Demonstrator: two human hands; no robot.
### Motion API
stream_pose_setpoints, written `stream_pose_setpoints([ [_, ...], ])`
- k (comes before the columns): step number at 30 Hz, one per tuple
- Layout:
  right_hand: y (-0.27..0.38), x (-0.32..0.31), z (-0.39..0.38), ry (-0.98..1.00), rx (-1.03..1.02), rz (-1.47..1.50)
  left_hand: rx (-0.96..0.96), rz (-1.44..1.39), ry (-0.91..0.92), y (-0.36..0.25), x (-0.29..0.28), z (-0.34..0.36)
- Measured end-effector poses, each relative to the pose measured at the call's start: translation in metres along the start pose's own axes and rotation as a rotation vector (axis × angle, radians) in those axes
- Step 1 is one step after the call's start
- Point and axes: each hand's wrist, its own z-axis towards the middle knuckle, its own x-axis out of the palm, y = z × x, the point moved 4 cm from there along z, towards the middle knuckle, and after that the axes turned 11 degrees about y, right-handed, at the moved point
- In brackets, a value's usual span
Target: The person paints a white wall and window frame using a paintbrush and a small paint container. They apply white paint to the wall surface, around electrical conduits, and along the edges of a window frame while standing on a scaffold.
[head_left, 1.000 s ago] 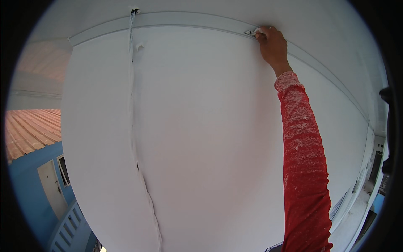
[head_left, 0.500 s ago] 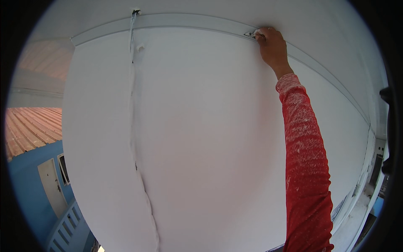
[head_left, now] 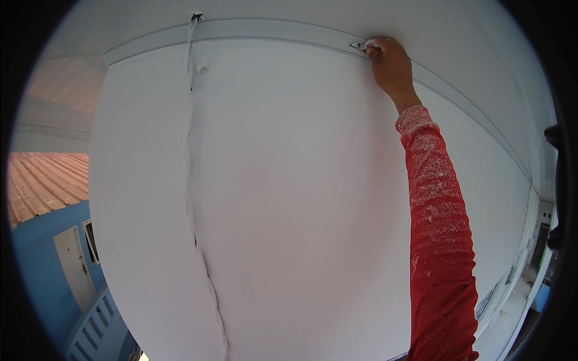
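Powder (head_left: 430,144) whitens the upper part of your red sleeve (head_left: 439,271), which rises from the lower edge toward your right hand (head_left: 392,67). Your thumb and fingers are drawn together, apparently pinching a small whitish piece (head_left: 374,43), mostly covered by your grip. It sits up at the flat trim strip (head_left: 271,29) where the wall panel (head_left: 301,180) meets the ceiling (head_left: 289,8). Just left of your fingertips lies a dark-edged, pointed patch (head_left: 359,46); whether it is a tool's tip or an opening in the strip, you cannot tell from this view. Your left hand is out of view, so its state cannot be told.

As a judgement, the step in hand is close work at that patch, and the next move calls for a steady wrist and light pressure, keeping the fingers square to the strip.

To the left, a ragged seam (head_left: 190,162) runs down the panel from a dark hole (head_left: 196,17) at the ceiling. Beyond stand a pale blue railing (head_left: 90,331), a blue building (head_left: 36,259) with a white door (head_left: 71,265), and an orange corrugated roof (head_left: 48,180). You have no brand, label or legible writing in sight.
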Motion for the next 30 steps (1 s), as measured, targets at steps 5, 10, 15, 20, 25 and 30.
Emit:
stream_pose_setpoints([
  [5,0.018,0.008,0.005,0.019,-0.034,-0.003,-0.022,0.01,0.043,0.002,0.002,0.003],
  [10,0.034,0.008,0.012,0.023,-0.063,0.005,-0.03,0.017,0.106,0.006,0.001,0.007],
  [15,0.041,0.006,0.011,-0.014,-0.062,-0.061,-0.039,0.022,0.137,0.007,-0.001,0.004],
  [20,0.044,0.009,0.014,0.008,-0.1,-0.038,-0.047,0.023,0.151,0.009,-0.003,0.005],
  [25,0.046,0.011,0.014,0.031,-0.091,-0.022,-0.04,0.023,0.166,0.012,-0.004,0.006],
  [30,0.05,0.013,0.014,0.015,-0.081,-0.062,-0.043,0.021,0.181,0.015,-0.004,0.007],
])
